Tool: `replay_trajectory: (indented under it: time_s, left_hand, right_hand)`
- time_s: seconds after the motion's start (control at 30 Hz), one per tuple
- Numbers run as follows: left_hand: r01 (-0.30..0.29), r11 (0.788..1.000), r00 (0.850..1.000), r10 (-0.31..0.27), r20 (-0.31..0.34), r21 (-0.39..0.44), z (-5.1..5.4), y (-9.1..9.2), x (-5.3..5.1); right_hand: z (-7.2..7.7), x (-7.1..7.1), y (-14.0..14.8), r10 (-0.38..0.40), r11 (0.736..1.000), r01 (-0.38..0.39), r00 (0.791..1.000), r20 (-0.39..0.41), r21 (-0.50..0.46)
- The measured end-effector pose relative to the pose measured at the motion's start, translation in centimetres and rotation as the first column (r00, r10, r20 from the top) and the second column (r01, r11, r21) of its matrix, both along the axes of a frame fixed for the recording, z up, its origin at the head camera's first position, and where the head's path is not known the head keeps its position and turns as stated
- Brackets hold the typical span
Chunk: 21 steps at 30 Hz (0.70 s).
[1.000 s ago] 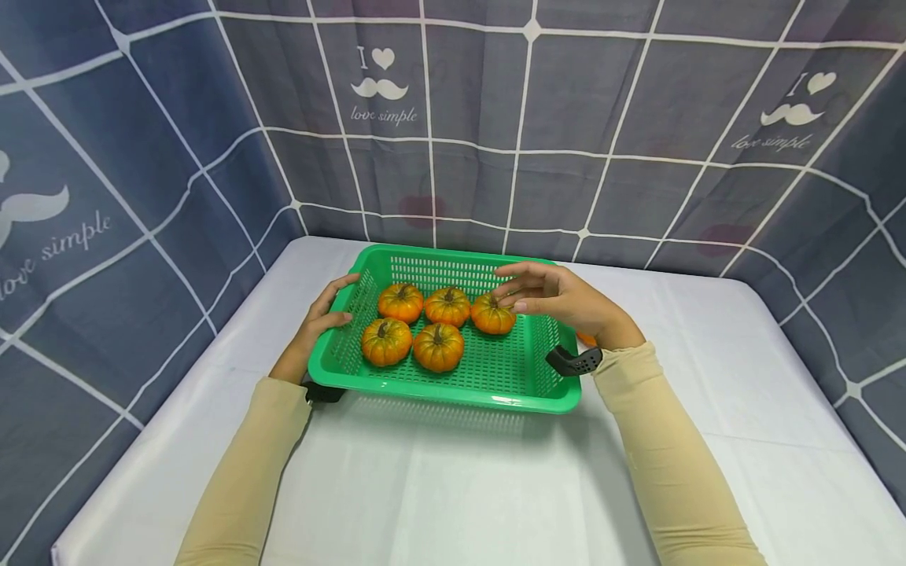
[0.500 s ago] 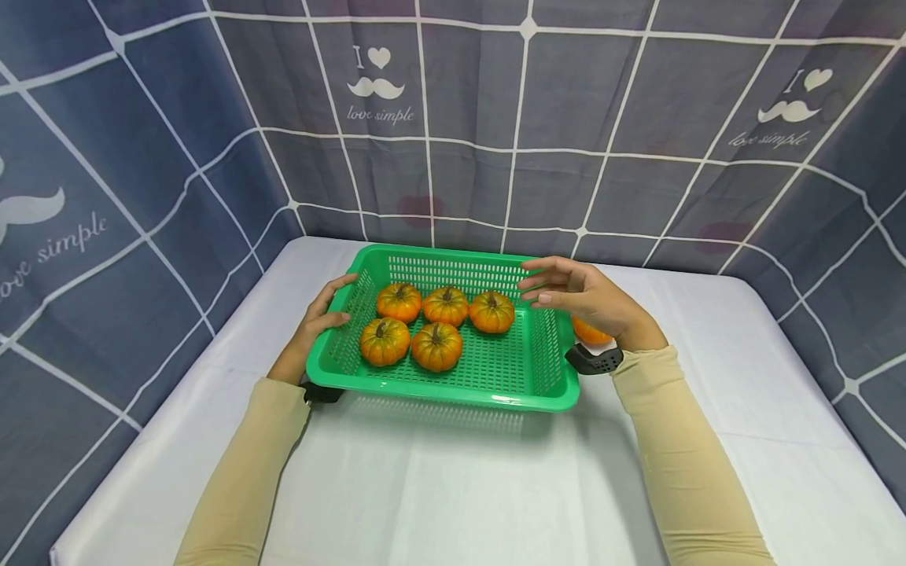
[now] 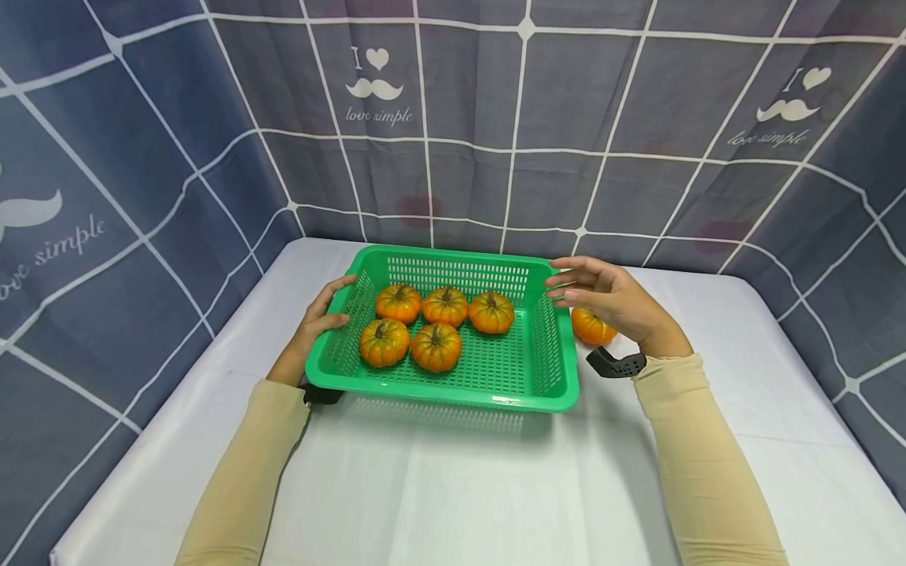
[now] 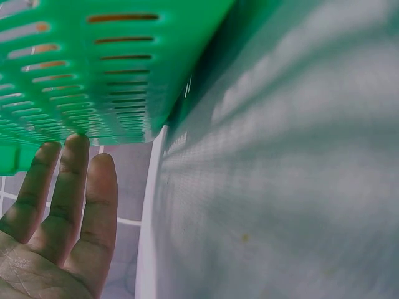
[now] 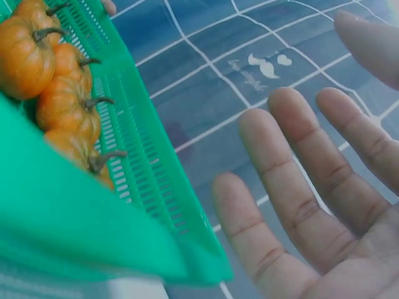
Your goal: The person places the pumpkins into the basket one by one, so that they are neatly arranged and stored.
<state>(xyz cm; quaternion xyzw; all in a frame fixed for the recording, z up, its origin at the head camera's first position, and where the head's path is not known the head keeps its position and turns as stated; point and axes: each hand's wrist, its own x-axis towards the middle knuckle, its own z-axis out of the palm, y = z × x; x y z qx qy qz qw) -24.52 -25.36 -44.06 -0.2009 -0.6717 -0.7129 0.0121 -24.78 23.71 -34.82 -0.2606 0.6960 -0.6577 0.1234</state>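
Observation:
A green plastic basket (image 3: 453,393) with slotted walls stands on the table, several small orange pumpkins (image 3: 436,347) inside toward its left. My left hand (image 3: 311,326) holds its left rim, thumb over the edge; in the left wrist view, extended fingers (image 4: 68,193) touch the outer wall from below. My right hand (image 3: 605,295) hovers by the right rim with fingers spread and nothing in them. Below it, outside the basket, lies another pumpkin (image 3: 591,326), partly hidden by the hand. In the right wrist view, the right palm and fingers (image 5: 299,199) appear beside the basket wall.
A white cloth covers the table (image 3: 453,487). Grey-blue checked curtains (image 3: 467,102) hang close behind it and along both sides. The basket's right part shows bare slotted floor (image 3: 506,365). Black wrist straps (image 3: 616,364) are on both wrists.
My right hand has moved right, from above the rightmost pumpkin in the basket to beyond the right rim, uncovering the pumpkin outside. The left hand and basket have barely moved.

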Motion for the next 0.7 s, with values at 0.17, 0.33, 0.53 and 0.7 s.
replay_trajectory:
  time_s: [0.17,0.33,0.53,0.7]
  left_hand:
    - [0.001,1.0,1.0,-0.001,0.012,-0.001,0.0,0.0,0.0]
    - [0.001,1.0,1.0,-0.001,-0.013,0.007,-0.1,0.0,0.0]
    - [-0.005,1.0,1.0,0.005,-0.003,0.011,0.0,0.0,0.0]
    - [-0.011,1.0,1.0,0.011,-0.001,0.004,0.0,0.1,0.0]
  right_hand:
    - [-0.4,0.4,0.8,-0.067,0.996,0.066,0.998,-0.004,-0.06]
    - [-1.2,0.6,1.2,-0.17,0.982,0.163,0.983,-0.071,-0.099]
    - [-2.7,0.8,1.8,-0.331,0.942,0.316,0.93,-0.158,-0.114]
    - [-4.1,0.9,2.2,-0.449,0.892,0.422,0.87,-0.205,-0.163]
